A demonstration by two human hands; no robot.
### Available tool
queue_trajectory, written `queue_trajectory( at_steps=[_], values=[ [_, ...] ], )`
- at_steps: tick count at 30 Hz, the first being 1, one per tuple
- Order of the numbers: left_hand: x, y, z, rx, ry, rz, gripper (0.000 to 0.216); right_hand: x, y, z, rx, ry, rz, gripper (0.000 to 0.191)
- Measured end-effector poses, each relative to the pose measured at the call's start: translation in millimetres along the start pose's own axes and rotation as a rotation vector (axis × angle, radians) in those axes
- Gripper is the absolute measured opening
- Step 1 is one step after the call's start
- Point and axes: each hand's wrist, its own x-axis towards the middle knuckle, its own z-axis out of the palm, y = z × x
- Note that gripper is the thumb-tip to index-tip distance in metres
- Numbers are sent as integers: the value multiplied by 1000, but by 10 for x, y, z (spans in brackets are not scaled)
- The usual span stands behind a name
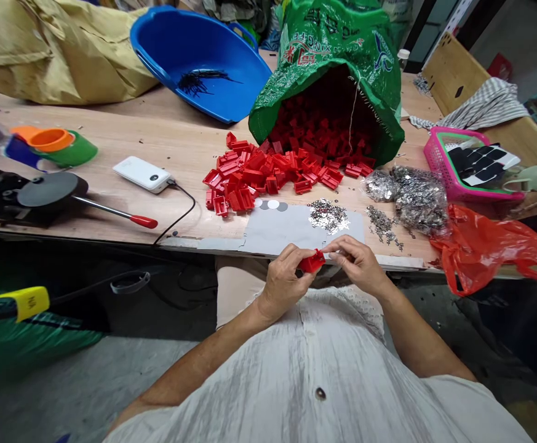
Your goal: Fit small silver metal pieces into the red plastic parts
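Observation:
A small red plastic case (312, 261) is gripped between the thumb and fingers of my left hand (286, 280), just off the table's front edge. My right hand (357, 263) is at the case's right side, its thumb and fingertips pinched together; anything between them is too small to make out. Beyond my hands lies a grey sheet (280, 231) bearing a pile of small shiny metal pieces (328, 216). To its right are scattered small metal fittings (381, 224). Many more red cases (250, 172) spill from a green woven sack (328, 43).
A blue basin (213, 55) with dark strips stands at the back. On the left are a white power bank (143, 174) and a lever tool (56, 189) with a red-tipped handle. Bagged metal parts (416, 197), a pink basket (438, 163) and a red plastic bag (489, 246) occupy the right.

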Motion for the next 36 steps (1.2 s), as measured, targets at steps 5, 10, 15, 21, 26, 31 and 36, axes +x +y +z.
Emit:
queue_trajectory(
  at_steps=[5,10,15,21,26,31,36],
  values=[
    [1,8,-5,9,-5,6,25,3,46,8,129,-2,222,14],
    [-40,-1,20,-29,-22,-16,25,27,63,67,227,-68,233,20],
    [-77,-2,60,-39,-23,-20,21,42,95,117,298,-99,232,21],
    [-110,-27,55,-55,-22,-34,22,4,155,187,399,-118,296,25],
    [-166,-56,33,-159,-63,-38,25,-83,159,204,590,-225,379,30],
    [-171,-88,-9,-291,-80,10,31,-159,134,216,698,-219,410,35],
    [-176,-220,-30,-513,-154,-57,29,-213,134,270,784,-235,471,44]
  ],
)
